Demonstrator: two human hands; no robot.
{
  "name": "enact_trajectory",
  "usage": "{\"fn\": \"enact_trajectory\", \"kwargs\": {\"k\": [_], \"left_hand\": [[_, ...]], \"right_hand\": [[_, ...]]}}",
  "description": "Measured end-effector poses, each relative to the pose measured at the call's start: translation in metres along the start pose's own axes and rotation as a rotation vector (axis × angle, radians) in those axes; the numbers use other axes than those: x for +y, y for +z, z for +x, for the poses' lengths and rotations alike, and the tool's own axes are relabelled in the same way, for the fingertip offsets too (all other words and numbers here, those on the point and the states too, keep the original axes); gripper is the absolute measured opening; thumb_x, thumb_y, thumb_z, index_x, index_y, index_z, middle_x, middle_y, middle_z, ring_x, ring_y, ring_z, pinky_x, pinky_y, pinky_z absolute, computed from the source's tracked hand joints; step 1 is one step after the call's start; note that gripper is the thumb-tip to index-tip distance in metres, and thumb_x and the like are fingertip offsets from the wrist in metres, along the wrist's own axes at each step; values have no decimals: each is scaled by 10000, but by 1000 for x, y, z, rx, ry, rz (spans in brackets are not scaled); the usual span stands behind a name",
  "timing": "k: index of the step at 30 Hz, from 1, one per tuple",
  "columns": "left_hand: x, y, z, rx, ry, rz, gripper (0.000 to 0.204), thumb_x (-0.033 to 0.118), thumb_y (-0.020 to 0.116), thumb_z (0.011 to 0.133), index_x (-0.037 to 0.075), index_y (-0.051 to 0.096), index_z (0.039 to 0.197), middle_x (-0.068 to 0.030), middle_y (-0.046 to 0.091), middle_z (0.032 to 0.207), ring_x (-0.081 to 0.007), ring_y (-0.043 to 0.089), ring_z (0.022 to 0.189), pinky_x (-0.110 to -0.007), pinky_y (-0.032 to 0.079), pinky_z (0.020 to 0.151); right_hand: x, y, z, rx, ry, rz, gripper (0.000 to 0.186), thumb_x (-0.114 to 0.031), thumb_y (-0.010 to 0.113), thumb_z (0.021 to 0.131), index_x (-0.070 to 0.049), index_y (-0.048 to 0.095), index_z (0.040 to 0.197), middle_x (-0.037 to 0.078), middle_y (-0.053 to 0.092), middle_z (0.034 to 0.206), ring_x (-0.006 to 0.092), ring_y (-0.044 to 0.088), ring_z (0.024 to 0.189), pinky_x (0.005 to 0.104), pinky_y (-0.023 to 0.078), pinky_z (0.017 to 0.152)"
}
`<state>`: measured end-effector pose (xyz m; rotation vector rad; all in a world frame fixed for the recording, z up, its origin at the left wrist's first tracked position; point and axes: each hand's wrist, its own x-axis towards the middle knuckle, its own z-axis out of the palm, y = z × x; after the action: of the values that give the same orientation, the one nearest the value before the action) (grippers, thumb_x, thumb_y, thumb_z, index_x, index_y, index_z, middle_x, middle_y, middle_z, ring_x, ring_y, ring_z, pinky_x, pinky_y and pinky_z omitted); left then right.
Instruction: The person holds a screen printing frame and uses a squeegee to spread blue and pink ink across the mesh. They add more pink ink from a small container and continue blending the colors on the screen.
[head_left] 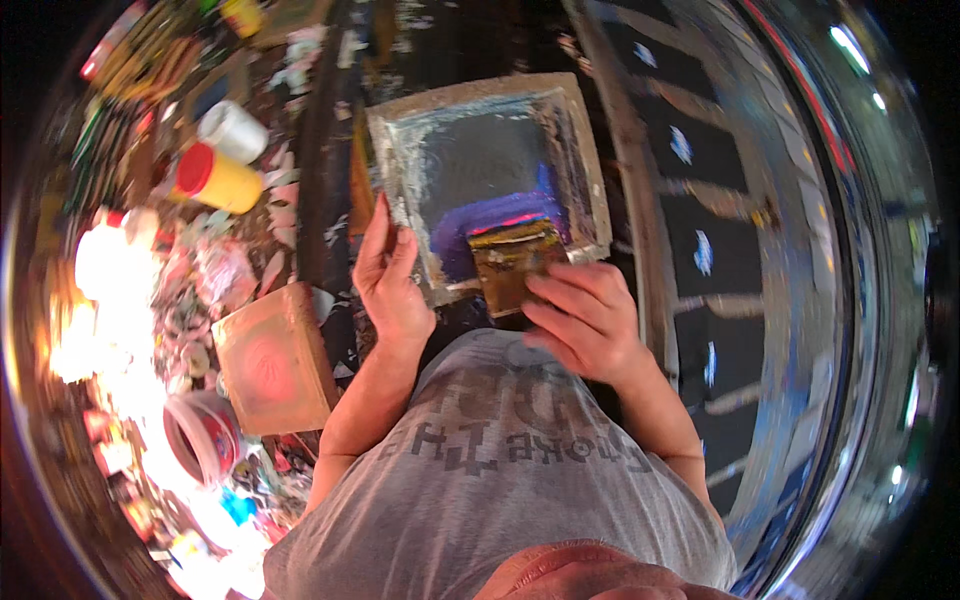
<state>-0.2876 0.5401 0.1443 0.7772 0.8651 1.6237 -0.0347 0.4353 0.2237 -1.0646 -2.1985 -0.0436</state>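
A screen-printing frame (593, 170) with a grey-brown, paint-smeared border lies tilted in front of me. Purple and blue ink spreads over the lower part of its dark mesh (480, 160), with a bright pink streak in it. My right hand (590, 315) is closed on a brown, ink-stained squeegee (510, 268), whose edge meets the ink near the frame's lower right. At the frame's left edge is my left hand (395, 290), its fingers straight and apart from the thumb. Whether it bears on the edge, I cannot tell.
To the left stand a yellow jar with a red lid (222, 182), a white jar (233, 132), a smaller frame (270, 362) and a pale bucket (195, 440), among scraps under strong glare. Dark panels with small blue-white prints (704, 254) line a long table on the right.
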Motion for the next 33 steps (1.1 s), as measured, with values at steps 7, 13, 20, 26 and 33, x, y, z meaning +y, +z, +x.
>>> {"fn": "enact_trajectory", "kwargs": {"k": [7,13,20,26,33], "left_hand": [[-7,8,66,221,127,15,584,-57,720,1141,-18,649,1719,-41,774,1481,-110,679,1241,-281,515,1127],[-35,42,160,273,218,-16,556,-18,692,1160,-34,645,1713,-131,768,1604,-196,730,1403,-344,541,1233],[-61,85,260,268,317,9,576,-68,678,1149,-33,636,1722,-104,769,1593,-162,713,1381,-317,515,1221],[-91,123,362,311,225,-30,593,-74,688,1140,-17,639,1728,-104,759,1610,-153,703,1389,-314,515,1219],[-118,144,501,268,335,9,611,-73,714,1137,-23,623,1740,-45,744,1571,-127,677,1342,-297,510,1198]], "right_hand": [[68,37,-23,515,555,1044,379,-275,649,1262,51,814,1361,193,863,1169,300,813,1074,458,639,930],[195,84,-18,379,672,686,332,-174,663,1243,56,770,1456,190,807,1396,230,764,1218,394,615,1010],[304,41,109,278,112,131,556,-147,874,1021,22,703,1523,278,664,1627,449,667,1420,564,572,1165],[373,57,241,131,-258,16,578,-277,992,900,-144,819,1435,143,730,1595,422,720,1375,561,600,1111],[467,121,398,-67,-407,-77,496,-290,943,953,-105,822,1397,119,732,1568,392,691,1426,577,569,1134]]}}
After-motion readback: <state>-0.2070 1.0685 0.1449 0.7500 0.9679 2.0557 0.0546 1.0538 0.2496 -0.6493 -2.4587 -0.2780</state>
